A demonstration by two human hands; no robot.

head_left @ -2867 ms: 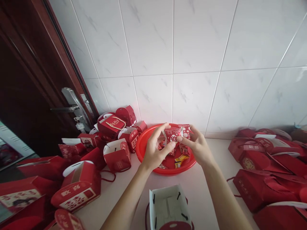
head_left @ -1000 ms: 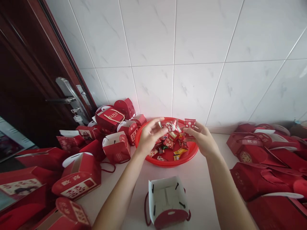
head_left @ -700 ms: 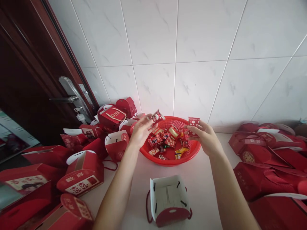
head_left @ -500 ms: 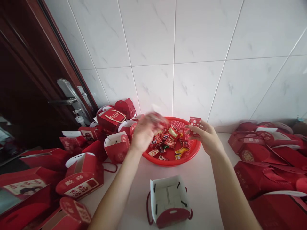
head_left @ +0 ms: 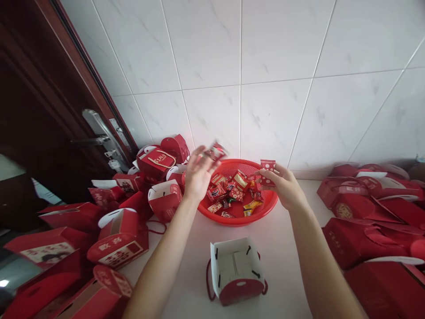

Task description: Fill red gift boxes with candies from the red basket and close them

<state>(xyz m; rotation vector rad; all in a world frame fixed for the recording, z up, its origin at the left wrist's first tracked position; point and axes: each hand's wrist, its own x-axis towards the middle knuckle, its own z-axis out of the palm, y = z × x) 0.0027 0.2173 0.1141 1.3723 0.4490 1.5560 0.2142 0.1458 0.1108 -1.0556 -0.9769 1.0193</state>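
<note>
Above the left rim of a red plastic basket [head_left: 237, 221], my left hand [head_left: 198, 175] grips a wrapped candy [head_left: 216, 151], its red wrapper smeared by motion. My right hand [head_left: 285, 185] pinches a red packet with white dots [head_left: 268, 165] at the basket's right rim; fingers cover its middle. Inside the basket lie several candies, among them a red patterned one [head_left: 237, 193] and a yellow one [head_left: 252, 205]. Nearer to me, between my forearms, an open red gift box [head_left: 239, 290] with a white inside and dark red cord handles stands on the white tabletop [head_left: 282, 266].
Several red gift boxes [head_left: 118, 239] crowd the table's left side. More red boxes [head_left: 352, 190] are piled on the right. A white tiled wall [head_left: 275, 110] rises behind the basket. At far left is a dark wooden door with a metal handle [head_left: 102, 133].
My left hand has lifted slightly, and the candy in it shows more clearly. The right hand stays nearly in place with its packet. The view has shifted a little.
</note>
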